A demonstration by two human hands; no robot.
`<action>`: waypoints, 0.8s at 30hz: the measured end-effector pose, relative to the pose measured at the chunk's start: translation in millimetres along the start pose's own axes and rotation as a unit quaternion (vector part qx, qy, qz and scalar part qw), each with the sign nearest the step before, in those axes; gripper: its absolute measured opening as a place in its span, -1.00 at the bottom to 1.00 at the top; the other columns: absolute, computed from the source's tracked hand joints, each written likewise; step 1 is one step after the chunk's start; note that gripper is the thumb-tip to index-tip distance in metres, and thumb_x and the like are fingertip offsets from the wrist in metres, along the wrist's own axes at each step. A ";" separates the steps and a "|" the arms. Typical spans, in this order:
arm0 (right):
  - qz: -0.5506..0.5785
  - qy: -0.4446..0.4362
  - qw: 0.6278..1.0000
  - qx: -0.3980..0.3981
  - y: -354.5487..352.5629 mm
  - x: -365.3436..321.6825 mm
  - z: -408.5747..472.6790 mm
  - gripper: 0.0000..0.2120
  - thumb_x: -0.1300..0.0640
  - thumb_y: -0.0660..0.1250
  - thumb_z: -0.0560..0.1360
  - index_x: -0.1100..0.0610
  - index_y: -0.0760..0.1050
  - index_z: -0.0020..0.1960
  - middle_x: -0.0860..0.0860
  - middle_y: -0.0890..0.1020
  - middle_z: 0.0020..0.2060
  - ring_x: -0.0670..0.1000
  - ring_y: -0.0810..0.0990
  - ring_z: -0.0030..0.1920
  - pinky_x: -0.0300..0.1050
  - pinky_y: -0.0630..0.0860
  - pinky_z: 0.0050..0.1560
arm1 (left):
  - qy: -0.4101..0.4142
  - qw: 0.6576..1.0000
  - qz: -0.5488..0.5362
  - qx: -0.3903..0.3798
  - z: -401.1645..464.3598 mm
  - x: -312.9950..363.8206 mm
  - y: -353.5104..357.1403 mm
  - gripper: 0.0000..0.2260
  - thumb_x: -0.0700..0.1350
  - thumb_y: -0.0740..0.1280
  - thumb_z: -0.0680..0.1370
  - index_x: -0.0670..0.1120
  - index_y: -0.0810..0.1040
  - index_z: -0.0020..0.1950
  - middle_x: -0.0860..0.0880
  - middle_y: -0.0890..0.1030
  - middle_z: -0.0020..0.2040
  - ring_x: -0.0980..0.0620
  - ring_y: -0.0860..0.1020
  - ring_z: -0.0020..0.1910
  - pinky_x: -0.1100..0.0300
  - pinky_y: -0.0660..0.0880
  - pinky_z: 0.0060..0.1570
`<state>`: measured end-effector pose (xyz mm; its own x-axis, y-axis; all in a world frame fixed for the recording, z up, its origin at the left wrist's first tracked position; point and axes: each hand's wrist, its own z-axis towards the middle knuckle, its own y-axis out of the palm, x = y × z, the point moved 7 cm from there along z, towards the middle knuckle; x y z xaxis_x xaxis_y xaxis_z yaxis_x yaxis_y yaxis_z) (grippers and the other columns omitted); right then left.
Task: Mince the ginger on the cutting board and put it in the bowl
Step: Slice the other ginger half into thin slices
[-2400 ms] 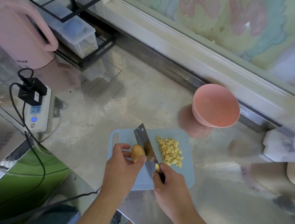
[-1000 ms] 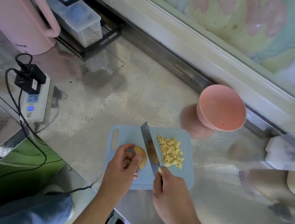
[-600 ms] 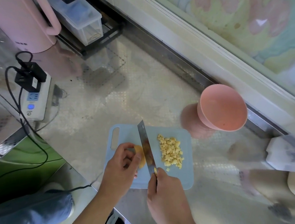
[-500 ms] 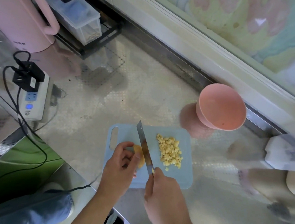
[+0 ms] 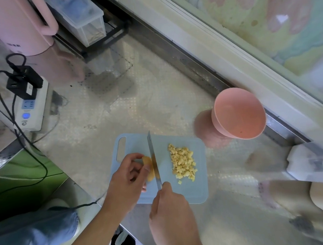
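A pale blue cutting board [image 5: 184, 192] lies on the steel counter. On it my left hand [image 5: 127, 181] holds a tan piece of ginger [image 5: 148, 167] with curled fingers. My right hand [image 5: 169, 209] grips the handle of a cleaver [image 5: 153, 160], whose blade stands edge-down against the right side of the ginger. A heap of yellow minced ginger [image 5: 182, 162] lies on the right half of the board. The pink bowl [image 5: 238, 113] stands beyond the board's far right corner and looks empty.
A white power strip [image 5: 29, 108] with black plugs and cables lies at the left. A pink kettle [image 5: 17, 23] and a clear box on a black rack [image 5: 81, 18] stand at the back left. A window ledge runs behind the bowl. White and beige items lie at the right edge.
The cleaver turned from leaning flat to standing upright and slid left against the ginger piece. My left hand stays on the ginger. The minced heap and bowl have not moved.
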<state>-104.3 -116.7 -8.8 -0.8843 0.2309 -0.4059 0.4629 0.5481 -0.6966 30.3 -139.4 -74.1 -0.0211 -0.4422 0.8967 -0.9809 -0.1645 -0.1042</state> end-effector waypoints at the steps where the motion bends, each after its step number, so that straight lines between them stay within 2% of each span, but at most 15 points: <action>1: 0.003 0.002 1.000 -0.001 -0.2 1.1 -0.3 -0.86 0.11 0.05 0.64 0.03 0.21 -0.11 -0.01 0.47 -0.33 0.07 0.50 -0.29 -0.16 0.25 -0.43 | 0.001 1.000 0.003 0.000 0.5 -0.4 -0.5 -0.87 0.00 0.40 0.62 0.08 0.56 0.16 -0.07 0.67 -0.19 -0.07 0.66 -0.28 0.12 0.66 -0.25; 7: 0.004 0.015 1.000 -0.012 0.9 7.1 -3.0 -0.87 0.11 0.04 0.64 0.06 0.24 -0.10 0.03 0.54 -0.27 0.07 0.51 -0.28 -0.14 0.26 -0.42 | 0.003 1.000 0.009 0.003 1.0 -2.0 -0.2 -0.88 -0.02 0.40 0.63 0.10 0.56 0.15 -0.05 0.66 -0.18 -0.06 0.66 -0.27 0.11 0.67 -0.25; 11: 0.001 0.011 1.000 -0.018 1.7 5.8 -0.6 -0.85 0.13 0.05 0.63 0.05 0.22 -0.13 0.00 0.50 -0.31 0.05 0.49 -0.31 -0.16 0.25 -0.43 | 0.000 1.000 0.010 -0.001 1.2 -2.3 -0.4 -0.89 0.01 0.39 0.63 0.10 0.56 0.14 -0.02 0.65 -0.19 -0.08 0.65 -0.29 0.00 0.68 -0.24; 16: -0.010 0.000 1.000 -0.017 -2.2 2.9 7.2 -0.77 0.18 0.08 0.61 0.02 0.17 -0.21 -0.02 0.42 -0.33 -0.06 0.38 -0.38 -0.16 0.22 -0.47 | -0.006 1.000 0.012 -0.002 1.3 -2.3 -0.1 -0.90 0.01 0.39 0.63 0.10 0.56 0.14 0.01 0.67 -0.17 -0.07 0.64 -0.29 -0.03 0.67 -0.28; 20: -0.011 -0.004 1.000 -0.016 -3.3 0.9 16.6 -0.83 0.17 0.10 0.59 0.06 0.23 -0.17 -0.04 0.41 -0.32 -0.06 0.37 -0.38 -0.23 0.19 -0.46 | -0.007 1.000 0.016 -0.001 2.2 -4.3 -1.1 -0.89 0.00 0.39 0.63 0.10 0.56 0.15 0.02 0.66 -0.18 -0.06 0.63 -0.30 -0.05 0.66 -0.30; 24: -0.009 -0.002 1.000 -0.028 2.3 2.0 29.8 -0.89 0.22 0.12 0.55 0.07 0.28 -0.14 -0.04 0.43 -0.31 -0.06 0.39 -0.36 -0.21 0.18 -0.47 | -0.001 1.000 0.030 0.000 2.0 -4.7 -1.1 -0.89 -0.05 0.39 0.64 0.11 0.54 0.14 0.02 0.65 -0.19 -0.07 0.62 -0.30 -0.04 0.65 -0.33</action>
<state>-103.2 -139.0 -28.8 -0.8919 0.2182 -0.3960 0.4432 0.5957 -0.6699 31.9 -138.9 -79.0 -0.0799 -0.4527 0.8881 -0.9778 -0.1378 -0.1582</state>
